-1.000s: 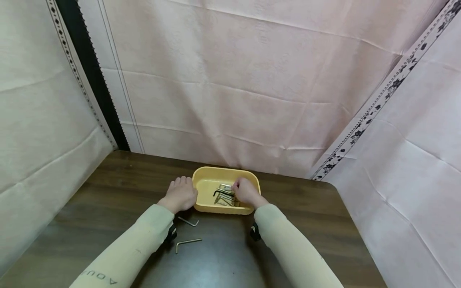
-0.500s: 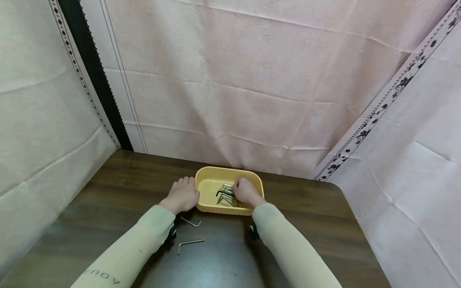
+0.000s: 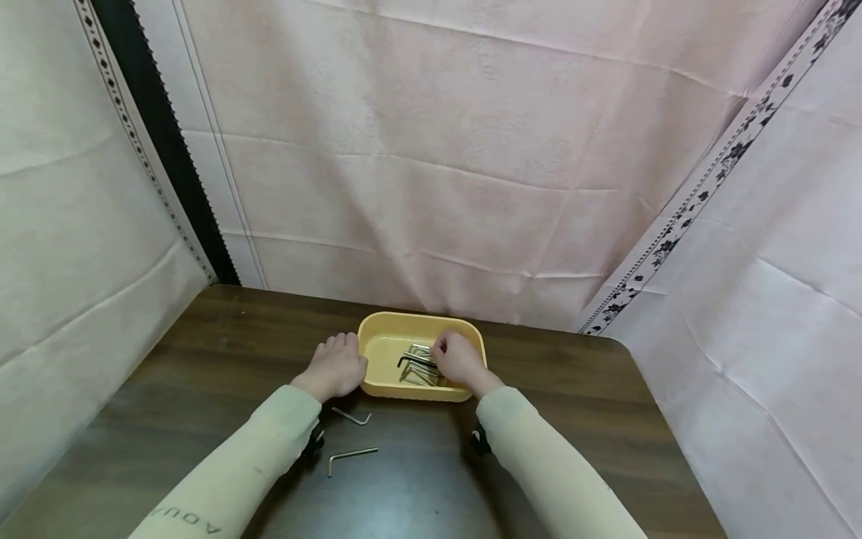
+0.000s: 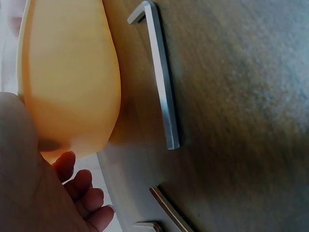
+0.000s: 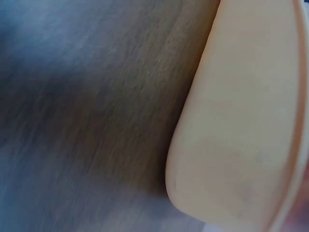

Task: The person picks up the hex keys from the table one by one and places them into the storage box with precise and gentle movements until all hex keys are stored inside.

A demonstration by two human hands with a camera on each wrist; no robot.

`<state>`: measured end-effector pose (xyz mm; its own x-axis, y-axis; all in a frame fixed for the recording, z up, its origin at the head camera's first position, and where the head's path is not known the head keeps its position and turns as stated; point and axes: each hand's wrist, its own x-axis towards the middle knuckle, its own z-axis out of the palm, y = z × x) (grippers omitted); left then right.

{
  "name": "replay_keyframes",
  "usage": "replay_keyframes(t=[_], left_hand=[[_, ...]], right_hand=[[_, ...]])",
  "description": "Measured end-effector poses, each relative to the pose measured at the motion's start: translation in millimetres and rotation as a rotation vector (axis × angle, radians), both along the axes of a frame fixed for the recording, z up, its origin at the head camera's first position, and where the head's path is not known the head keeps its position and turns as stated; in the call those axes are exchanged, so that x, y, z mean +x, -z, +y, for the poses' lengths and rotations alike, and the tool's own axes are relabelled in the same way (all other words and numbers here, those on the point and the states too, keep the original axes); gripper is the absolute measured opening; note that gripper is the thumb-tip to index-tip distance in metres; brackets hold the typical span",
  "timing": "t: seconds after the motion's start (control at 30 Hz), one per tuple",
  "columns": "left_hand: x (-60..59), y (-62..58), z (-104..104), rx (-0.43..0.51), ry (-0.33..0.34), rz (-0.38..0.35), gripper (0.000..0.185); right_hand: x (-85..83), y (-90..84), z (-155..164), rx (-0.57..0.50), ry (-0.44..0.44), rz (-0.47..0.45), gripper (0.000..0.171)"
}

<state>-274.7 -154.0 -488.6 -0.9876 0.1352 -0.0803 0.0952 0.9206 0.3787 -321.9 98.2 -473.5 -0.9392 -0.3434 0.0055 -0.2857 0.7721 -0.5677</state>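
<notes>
A yellow plastic tray (image 3: 390,322) stands near the back of the table. My left hand (image 3: 335,365) grips its left end; in the left wrist view the thumb lies over the rim and the fingers curl outside. Inside the tray, my right hand (image 3: 461,359) has its fingers curled down at a pile of metal hex keys (image 3: 419,368), one of them black. Its fingertips are hidden, so whether it pinches a key cannot be told. Two loose keys lie in front: a hex key (image 3: 352,417) close to the tray and a second hex key (image 3: 353,454) nearer me.
The brown wooden table (image 3: 579,449) reaches back to a pale cloth wall (image 3: 431,187). More cloth hangs at left and right. In the left wrist view, a silver hex key (image 4: 160,77) lies beside the tray.
The view sways slightly. Both hands stay in place, the left on the tray's end and the right at the pile. The tray and the two loose hex keys have not moved.
</notes>
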Motion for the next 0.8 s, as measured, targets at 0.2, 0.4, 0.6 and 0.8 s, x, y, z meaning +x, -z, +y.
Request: replay_keyframes(t=[0.2,0.4,0.6,0.8], left_hand=[[1.0,-0.8,-1.6,0.017,0.001,0.022,0.027],[3.0,-0.2,-0.3,0.037,-0.004,0.012,0.03],[6.2,1.1,-1.9,0.023,-0.021,0.061,0.033],[13.8,5.3,-5.8,-0.019,-0.027,0.22,0.054]], right_hand=[[12.5,-11.1,10.1,0.024,-0.034,0.121,0.011],[17.8,-18.3,40.0,0.224,-0.045,0.363,0.021],[15.8,-13.6,71.8,0.405,0.045,0.509,0.038],[19.9,-0.9,85.8,0.496,0.124,0.387,0.052]])
